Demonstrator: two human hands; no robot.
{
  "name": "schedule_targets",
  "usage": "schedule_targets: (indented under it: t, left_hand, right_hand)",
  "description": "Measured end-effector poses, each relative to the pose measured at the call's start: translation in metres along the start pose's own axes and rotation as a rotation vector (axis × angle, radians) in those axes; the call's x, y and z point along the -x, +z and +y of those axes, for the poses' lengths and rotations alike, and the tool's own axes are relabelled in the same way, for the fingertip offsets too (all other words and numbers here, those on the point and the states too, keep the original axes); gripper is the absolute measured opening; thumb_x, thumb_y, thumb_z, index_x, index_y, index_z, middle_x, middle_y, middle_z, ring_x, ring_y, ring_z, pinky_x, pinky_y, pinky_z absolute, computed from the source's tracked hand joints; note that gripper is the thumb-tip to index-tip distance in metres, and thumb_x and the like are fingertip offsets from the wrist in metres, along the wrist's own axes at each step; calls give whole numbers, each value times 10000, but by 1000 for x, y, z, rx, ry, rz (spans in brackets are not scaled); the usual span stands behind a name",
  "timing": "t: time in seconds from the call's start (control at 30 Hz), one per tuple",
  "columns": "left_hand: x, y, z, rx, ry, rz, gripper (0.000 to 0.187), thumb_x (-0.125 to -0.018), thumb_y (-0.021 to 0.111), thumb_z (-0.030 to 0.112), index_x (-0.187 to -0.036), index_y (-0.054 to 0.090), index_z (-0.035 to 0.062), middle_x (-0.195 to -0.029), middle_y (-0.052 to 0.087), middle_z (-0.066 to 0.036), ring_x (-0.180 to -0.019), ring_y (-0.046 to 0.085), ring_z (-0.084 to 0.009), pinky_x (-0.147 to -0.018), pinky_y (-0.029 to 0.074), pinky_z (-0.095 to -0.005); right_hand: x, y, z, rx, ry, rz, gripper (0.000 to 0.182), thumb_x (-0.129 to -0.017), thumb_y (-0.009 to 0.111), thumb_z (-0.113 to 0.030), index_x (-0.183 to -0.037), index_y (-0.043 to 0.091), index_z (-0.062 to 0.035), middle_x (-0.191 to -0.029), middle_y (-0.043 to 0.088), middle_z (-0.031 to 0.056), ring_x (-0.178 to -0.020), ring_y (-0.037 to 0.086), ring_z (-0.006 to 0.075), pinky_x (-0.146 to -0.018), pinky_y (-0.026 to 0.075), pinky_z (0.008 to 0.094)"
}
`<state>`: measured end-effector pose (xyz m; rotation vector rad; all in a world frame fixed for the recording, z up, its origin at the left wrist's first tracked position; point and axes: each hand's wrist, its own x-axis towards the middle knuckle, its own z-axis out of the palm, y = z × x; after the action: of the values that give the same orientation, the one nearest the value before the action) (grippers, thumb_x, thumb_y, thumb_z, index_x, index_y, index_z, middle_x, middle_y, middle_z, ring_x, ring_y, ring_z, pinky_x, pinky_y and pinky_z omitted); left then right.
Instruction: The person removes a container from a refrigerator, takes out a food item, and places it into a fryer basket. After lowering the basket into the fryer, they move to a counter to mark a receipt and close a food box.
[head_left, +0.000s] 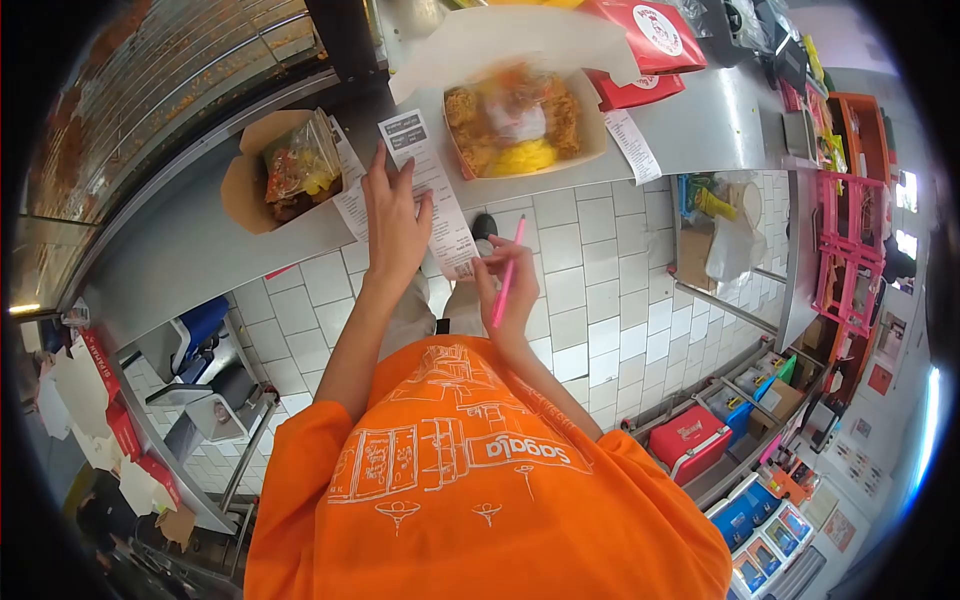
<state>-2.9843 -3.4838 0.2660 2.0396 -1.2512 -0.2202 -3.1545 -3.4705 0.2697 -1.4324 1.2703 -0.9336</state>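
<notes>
My left hand (398,215) lies with its fingers stretched over a long printed receipt (432,185), pressing it near the counter's edge. In my right hand (520,290) is a pink pen (509,270), and its fingertips also touch the receipt's lower end, which hangs past the edge. Left of the receipt stands an open cardboard box (245,185) with food and a clear plastic bag inside. A second open box (475,172) of fried chicken and something yellow sits just beyond my right hand. Another receipt (350,190) is partly hidden behind my left hand.
Red boxes (650,40) stand at the back right, with another receipt (633,145) hanging over the counter (700,130) edge nearby. A wire-racked cabinet (190,60) is at the upper left. Pink crates (850,250) and a red bag (690,440) are on the right.
</notes>
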Motion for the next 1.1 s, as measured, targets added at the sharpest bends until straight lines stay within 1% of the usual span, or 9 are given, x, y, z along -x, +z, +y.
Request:
schedule_targets:
  t: [0.03, 0.1, 0.2, 0.33, 0.43, 0.6, 0.8, 0.87, 1.1]
  left_hand:
    - [2, -2, -2, -2, -2, -1, 379, -836, 653, 103, -1198, 603, 3, -1394, 435, -159, -1143, 487, -264, -945, 418, -380]
    - [-2, -13, 0, -243, 93, -143, 530, -818, 690, 217, -1283, 546, 9, -1500, 325, -136, -1283, 375, -279, -1050, 323, -438]
    - [-2, -16, -14, -243, 168, -256, 670, -804, 701, 331, -1358, 472, 32, -1522, 311, -92, -1330, 343, -284, -1091, 267, -454]
    - [-1, -21, -21, -259, 182, -288, 761, -798, 703, 386, -1409, 398, 49, -1526, 311, -62, -1363, 316, -267, -1105, 253, -439]
    - [-2, -16, -26, -213, 169, -255, 783, -797, 702, 409, -1418, 380, 57, -1528, 309, -58, -1370, 313, -255, -1113, 238, -435]
    - [-2, -15, -28, -180, 167, -242, 821, -772, 723, 428, -1417, 378, 55, -1531, 304, -56, -1378, 304, -256, -1122, 227, -430]
    - [-3, -16, -30, -142, 173, -231, 854, -756, 721, 429, -1413, 366, 13, -1515, 317, -100, -1380, 298, -262, -1137, 212, -434]
    - [-3, -15, -30, -129, 153, -230, 872, -751, 730, 423, -1432, 349, 34, -1521, 312, -85, -1382, 297, -262, -1140, 209, -429]
    - [-6, -14, -32, -135, 139, -247, 924, -724, 746, 417, -1465, 314, 74, -1528, 307, -65, -1400, 280, -244, -1150, 197, -425]
  right_hand:
    - [1, 1, 2, -22, 37, 12, 212, -822, 668, 52, -963, 518, 3, -1026, 628, 163, -892, 635, 163, -711, 524, 255]
    - [0, -1, -4, 33, 23, 25, 165, -853, 641, 18, -965, 519, 6, -1035, 624, 158, -905, 632, 163, -729, 519, 262]
    - [-1, -12, -7, 8, 30, 87, 113, -913, 565, -45, -991, 507, 12, -1024, 610, 144, -879, 618, 159, -754, 503, 273]
    - [0, -31, -12, -217, 10, 199, 180, -959, 437, -97, -1092, 454, 24, -927, 567, 108, -771, 572, 146, -766, 473, 274]
    - [-2, -43, -17, -88, -19, 75, 240, -941, 435, -48, -1168, 403, 24, -882, 535, 92, -729, 530, 132, -716, 467, 257]
    - [-11, -29, -37, -50, -29, -62, 112, -847, 628, 10, -948, 579, 15, -846, 635, 52, -757, 625, 90, -708, 491, 219]
    - [-26, 1, -52, -4, -72, -157, 103, -843, 630, 4, -937, 588, 12, -806, 676, 63, -708, 636, 74, -655, 495, 205]
    - [-31, 8, -52, 1, -52, -163, 99, -843, 630, 1, -931, 587, 14, -785, 675, 57, -694, 636, 73, -642, 496, 202]
    - [-47, 29, -46, 71, -70, -157, 74, -835, 657, -29, -845, 595, 11, -611, 607, 21, -556, 519, 20, -508, 396, 186]
